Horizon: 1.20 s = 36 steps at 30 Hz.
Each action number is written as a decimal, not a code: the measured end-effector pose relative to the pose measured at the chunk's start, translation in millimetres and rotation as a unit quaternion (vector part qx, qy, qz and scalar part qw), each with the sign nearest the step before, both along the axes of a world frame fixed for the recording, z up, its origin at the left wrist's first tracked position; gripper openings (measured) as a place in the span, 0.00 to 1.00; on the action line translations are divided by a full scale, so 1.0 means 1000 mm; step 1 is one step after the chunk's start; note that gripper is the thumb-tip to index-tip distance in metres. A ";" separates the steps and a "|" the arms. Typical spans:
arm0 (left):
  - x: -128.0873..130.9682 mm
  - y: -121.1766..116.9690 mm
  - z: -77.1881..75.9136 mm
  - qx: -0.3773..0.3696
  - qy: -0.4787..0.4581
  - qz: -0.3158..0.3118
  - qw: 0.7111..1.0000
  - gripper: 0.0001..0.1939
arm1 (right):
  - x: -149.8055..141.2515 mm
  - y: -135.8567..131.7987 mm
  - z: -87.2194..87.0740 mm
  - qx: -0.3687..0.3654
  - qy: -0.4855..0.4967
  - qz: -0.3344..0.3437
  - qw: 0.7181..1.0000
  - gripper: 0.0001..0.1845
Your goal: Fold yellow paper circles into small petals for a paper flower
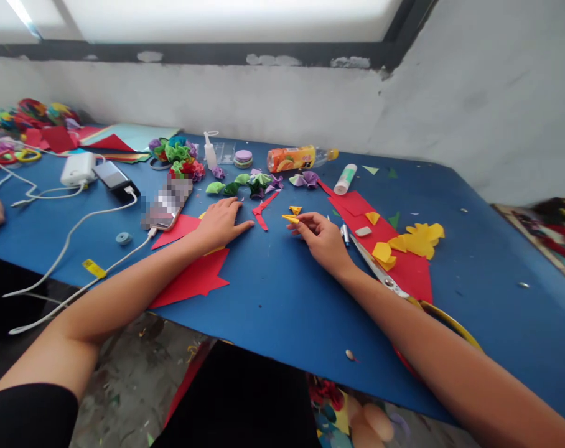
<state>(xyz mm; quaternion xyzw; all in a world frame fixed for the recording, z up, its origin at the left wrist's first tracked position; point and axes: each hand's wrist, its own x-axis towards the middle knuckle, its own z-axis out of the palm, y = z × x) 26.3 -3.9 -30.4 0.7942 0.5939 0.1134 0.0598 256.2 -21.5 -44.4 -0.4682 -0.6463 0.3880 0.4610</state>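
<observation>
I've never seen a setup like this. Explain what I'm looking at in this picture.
There is no machine: these are a person's two bare hands, seen by a camera worn on that person's head, looking forward and down. The right hand pinches a small pointed yellow piece, apparently folded paper. The left hand lies palm down by the red paper on a blue table. Around them are scissors, an orange-labelled bottle, a phone and crumpled green and purple pieces.
</observation>
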 end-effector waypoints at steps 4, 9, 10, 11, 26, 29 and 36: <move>-0.008 0.009 0.001 0.013 0.018 0.069 0.997 0.34 | 0.001 0.002 -0.004 -0.002 -0.011 -0.004 1.000 0.17; -0.015 0.016 0.001 0.012 0.019 0.097 0.995 0.32 | 0.004 0.006 -0.010 0.081 -0.059 -0.060 0.993 0.27; -0.016 0.017 0.002 0.011 0.024 0.093 0.995 0.32 | 0.005 0.007 -0.010 0.103 -0.080 -0.085 0.988 0.27; -0.018 0.017 0.003 0.008 0.028 0.087 0.996 0.32 | 0.006 0.007 -0.010 0.119 -0.099 -0.107 0.982 0.27; -0.052 0.019 0.038 -0.158 0.049 0.060 0.984 0.26 | 0.007 0.012 -0.016 0.125 -0.178 -0.093 0.972 0.25; -0.051 0.020 0.037 -0.147 0.036 0.059 0.987 0.20 | 0.006 0.011 -0.015 0.134 -0.179 -0.092 0.970 0.23; -0.029 0.015 0.042 -0.002 -0.211 0.027 0.977 0.12 | 0.001 0.002 -0.006 0.166 -0.169 -0.082 0.968 0.20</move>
